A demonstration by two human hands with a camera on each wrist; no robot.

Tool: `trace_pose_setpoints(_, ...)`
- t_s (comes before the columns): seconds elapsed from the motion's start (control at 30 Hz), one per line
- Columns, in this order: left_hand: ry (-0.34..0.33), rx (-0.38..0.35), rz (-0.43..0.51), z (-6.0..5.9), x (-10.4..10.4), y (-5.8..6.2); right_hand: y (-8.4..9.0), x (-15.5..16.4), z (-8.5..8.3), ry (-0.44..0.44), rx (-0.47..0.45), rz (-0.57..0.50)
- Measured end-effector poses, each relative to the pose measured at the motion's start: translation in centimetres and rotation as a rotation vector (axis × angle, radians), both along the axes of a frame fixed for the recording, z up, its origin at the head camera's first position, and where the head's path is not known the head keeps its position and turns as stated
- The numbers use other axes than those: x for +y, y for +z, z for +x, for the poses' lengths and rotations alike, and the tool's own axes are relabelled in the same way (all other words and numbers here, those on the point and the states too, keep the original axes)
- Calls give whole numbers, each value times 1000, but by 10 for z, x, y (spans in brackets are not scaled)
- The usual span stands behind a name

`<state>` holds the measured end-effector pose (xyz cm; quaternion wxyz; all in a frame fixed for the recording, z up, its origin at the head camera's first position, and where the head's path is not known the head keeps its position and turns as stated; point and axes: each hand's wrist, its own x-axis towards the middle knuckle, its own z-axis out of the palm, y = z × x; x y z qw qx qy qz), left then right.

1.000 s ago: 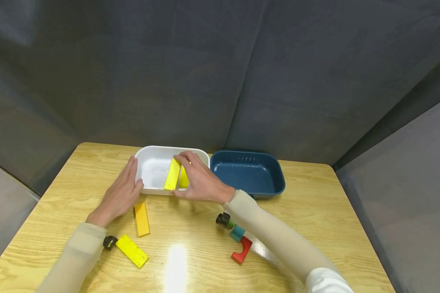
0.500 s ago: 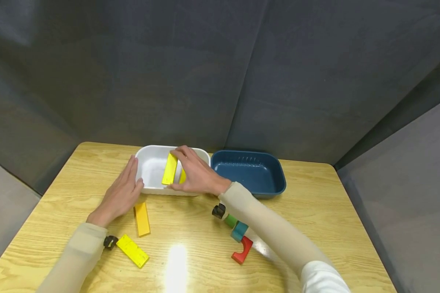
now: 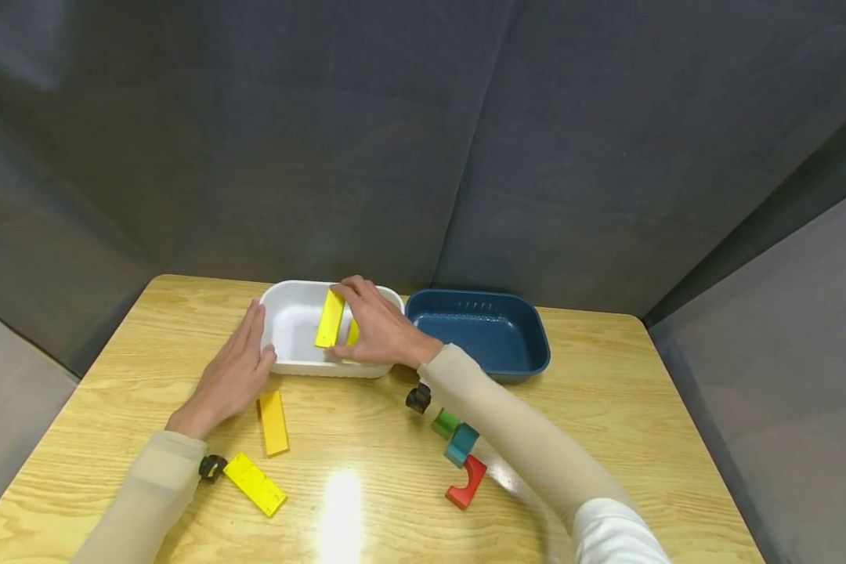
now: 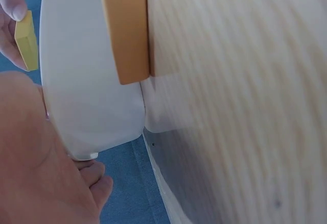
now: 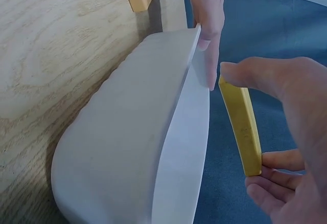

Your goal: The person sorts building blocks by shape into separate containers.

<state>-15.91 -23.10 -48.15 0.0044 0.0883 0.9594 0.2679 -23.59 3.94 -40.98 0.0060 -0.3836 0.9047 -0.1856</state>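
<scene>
Plywood table [image 3: 606,407] carries everything. At the left, a yellow ruler block [image 3: 254,483] lies near the front edge, with an orange block [image 3: 272,421] just behind it, close to the white tub [image 3: 289,313]. The left hand [image 3: 229,376] lies flat on the table, its grip released, fingers straight and resting against the tub's left wall. The right hand [image 3: 379,329] reaches over the tub's near rim, its grip pinching a yellow block [image 3: 330,319] by the ends between thumb and fingers, the block tilted inside the tub above its floor. A second yellow piece [image 3: 352,334] shows in the tub, mostly hidden by that hand. Under the right forearm lie a green block [image 3: 444,423], a teal block [image 3: 461,443] and a red arch [image 3: 467,482]. The blue tub [image 3: 476,333] sits just right of the white one.
</scene>
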Motion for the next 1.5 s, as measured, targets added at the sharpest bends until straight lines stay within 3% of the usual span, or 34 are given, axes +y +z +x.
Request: trace_pose_setpoints(1.5, 15, -6, 3, -2, 1, -4, -24, -14, -19, -37, -86, 66)
